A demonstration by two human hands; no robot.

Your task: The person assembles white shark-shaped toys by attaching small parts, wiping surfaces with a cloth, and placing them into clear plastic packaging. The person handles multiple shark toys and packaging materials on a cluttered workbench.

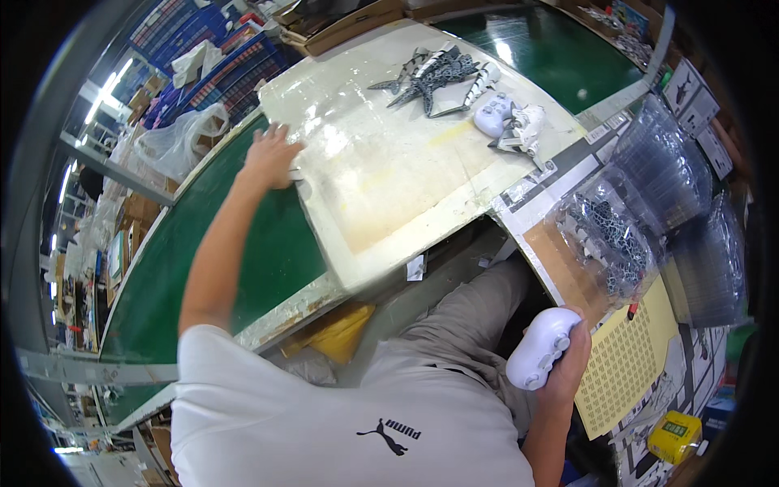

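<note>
At the lower right, my right hand (574, 363) is closed around a white, rounded remote controller (537, 347) with knobs on its face. My left hand (273, 156) reaches out to the left edge of a cream-white board (365, 195), fingers apart at the rim. A small dark sliver shows beside that palm; I cannot make out what it is. Toward the board's far side lies a cluster of grey-and-black jointed shark-like toy pieces (438, 79). Next to them sit another white controller (493, 114) and a white-and-grey toy part (525, 130).
Green conveyor belt (251, 243) runs beneath the board. On the right stand clear plastic trays (661, 162), a bag of chain-like dark parts (608, 235), a yellow sticker sheet (625, 365) and a yellow bottle (675, 438). Blue crates (235, 77) are stacked at far left.
</note>
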